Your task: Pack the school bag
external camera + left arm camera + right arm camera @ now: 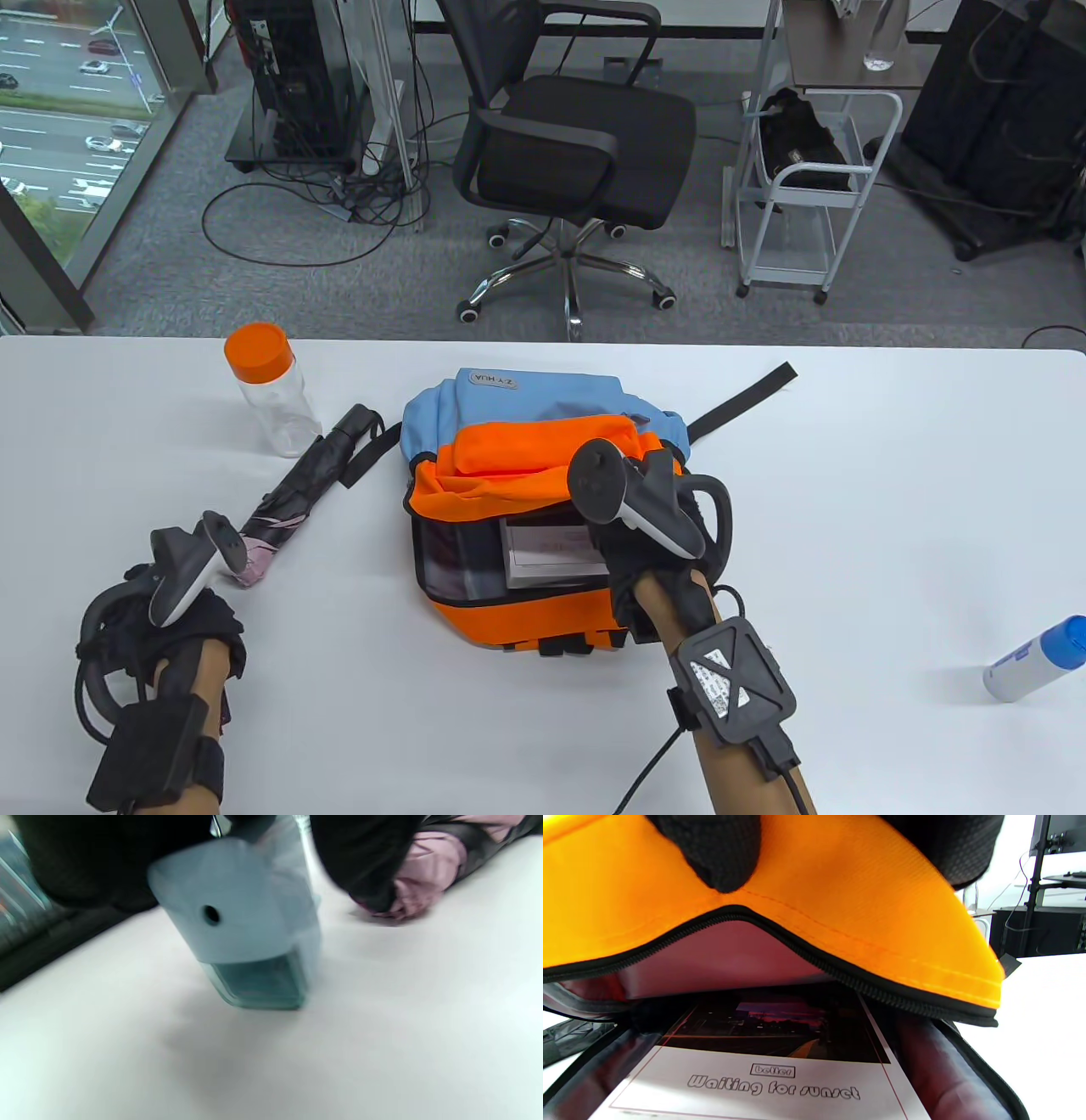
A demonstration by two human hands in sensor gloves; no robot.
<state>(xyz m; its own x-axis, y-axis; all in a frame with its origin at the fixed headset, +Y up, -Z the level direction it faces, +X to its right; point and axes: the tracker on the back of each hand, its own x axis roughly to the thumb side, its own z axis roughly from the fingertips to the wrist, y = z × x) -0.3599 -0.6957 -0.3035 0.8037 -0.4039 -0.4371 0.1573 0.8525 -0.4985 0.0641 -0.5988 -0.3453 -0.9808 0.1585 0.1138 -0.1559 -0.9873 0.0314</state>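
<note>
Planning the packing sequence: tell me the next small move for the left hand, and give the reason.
Probably carry the pencil sharpener over to the bag and slip it in. The left hand holds it just above the table, and the right hand lifts the orange flap, leaving the compartment open above the notebook.

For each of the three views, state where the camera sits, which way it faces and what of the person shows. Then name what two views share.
Table view: above the near edge, looking down and outward across the table at the backpack; both gloved hands and forearms show.
Left wrist view: low under the left hand, facing a blurred pale-blue object in its fingers.
Right wrist view: under the right hand, facing into the backpack at a notebook; fingertips lift the orange flap.
Shared: the folded umbrella appears in the table and left wrist views.
</note>
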